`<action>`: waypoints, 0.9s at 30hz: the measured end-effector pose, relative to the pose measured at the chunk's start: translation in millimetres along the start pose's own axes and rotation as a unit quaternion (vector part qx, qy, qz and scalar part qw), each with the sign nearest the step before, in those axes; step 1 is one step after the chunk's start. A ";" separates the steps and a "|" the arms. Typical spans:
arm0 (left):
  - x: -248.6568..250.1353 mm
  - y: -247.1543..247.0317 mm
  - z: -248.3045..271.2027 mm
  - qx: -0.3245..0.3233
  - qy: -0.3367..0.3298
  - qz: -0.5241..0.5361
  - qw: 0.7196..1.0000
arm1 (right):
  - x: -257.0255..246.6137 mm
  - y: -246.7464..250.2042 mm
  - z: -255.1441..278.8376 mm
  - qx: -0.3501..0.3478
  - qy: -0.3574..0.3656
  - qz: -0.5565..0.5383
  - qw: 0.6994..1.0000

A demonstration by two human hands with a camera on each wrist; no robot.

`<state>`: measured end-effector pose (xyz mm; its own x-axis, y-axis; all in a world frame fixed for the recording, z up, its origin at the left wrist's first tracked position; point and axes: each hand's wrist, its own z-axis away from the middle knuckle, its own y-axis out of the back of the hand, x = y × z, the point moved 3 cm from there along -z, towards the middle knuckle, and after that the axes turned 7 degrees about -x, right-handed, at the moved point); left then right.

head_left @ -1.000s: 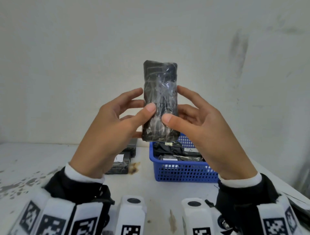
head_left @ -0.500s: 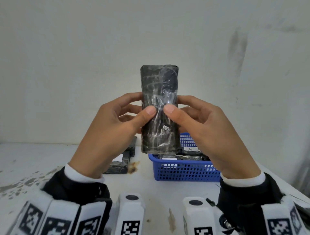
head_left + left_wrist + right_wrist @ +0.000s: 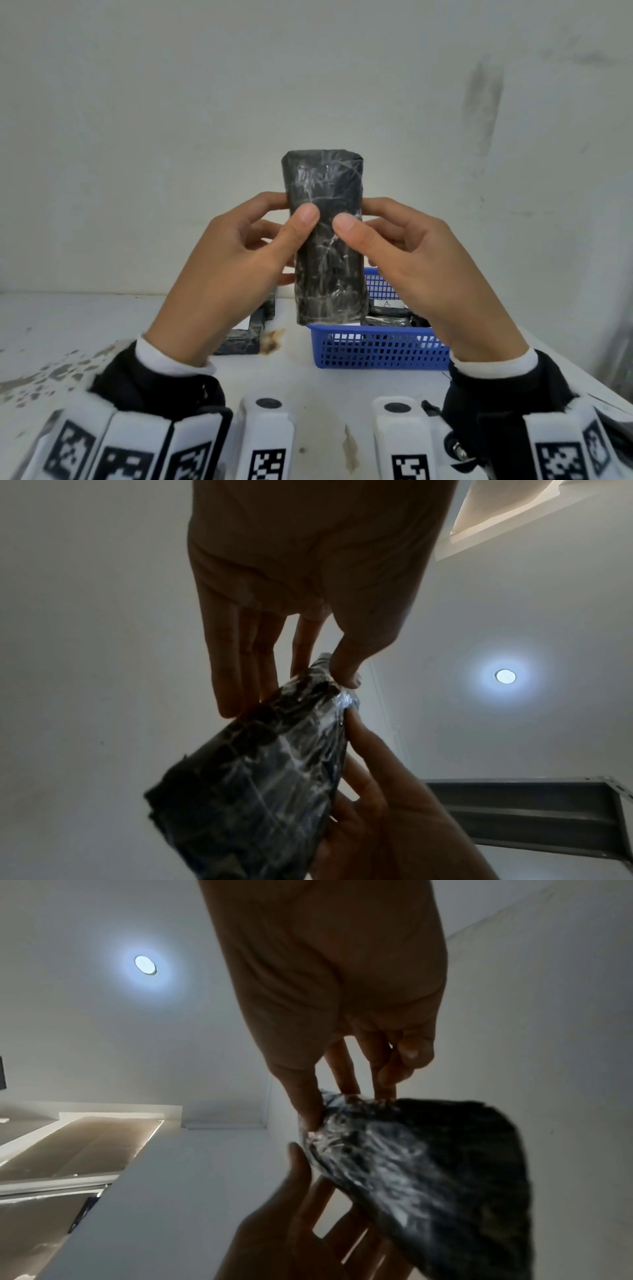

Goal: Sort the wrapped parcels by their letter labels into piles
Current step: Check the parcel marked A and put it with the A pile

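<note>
Above a white table point(image 3: 102, 325), left hand point(image 3: 219, 274) and right hand point(image 3: 421, 267) pinch one upright black wrapped parcel point(image 3: 325, 240) between thumbs and fingers, apparently hunting its letter label; none faces the camera, so turning it comes next, before choosing a pile point(image 3: 246, 332)

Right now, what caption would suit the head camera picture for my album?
Both hands, left hand and right hand, hold a black wrapped parcel upright above a blue basket.

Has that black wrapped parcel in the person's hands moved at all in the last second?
Yes. The parcel, held by the left hand and right hand, has sunk slightly: its bottom now overlaps the blue basket more than before.
</note>
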<state>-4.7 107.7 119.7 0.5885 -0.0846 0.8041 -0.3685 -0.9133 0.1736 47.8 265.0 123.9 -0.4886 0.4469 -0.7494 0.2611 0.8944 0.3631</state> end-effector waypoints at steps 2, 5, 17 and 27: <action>-1.6 -0.9 -0.6 -0.003 0.003 -0.003 1.000 | -2.5 0.4 0.9 0.006 0.005 -0.008 1.000; -3.2 -5.1 -0.7 -0.011 0.003 -0.013 1.000 | -6.4 1.5 2.5 0.014 0.014 -0.037 0.999; -1.0 -7.2 1.0 0.001 0.008 -0.022 1.000 | -5.0 2.5 1.5 -0.009 -0.014 -0.064 0.998; -3.7 -9.8 1.0 0.000 0.004 0.010 1.000 | -3.1 4.8 2.8 -0.019 -0.019 -0.079 0.997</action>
<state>-2.5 116.6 114.5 0.5751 -0.0986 0.8121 -0.3802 -0.9112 0.1586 52.9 267.9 126.5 -0.4897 0.3003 -0.8185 0.1517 0.9538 0.2591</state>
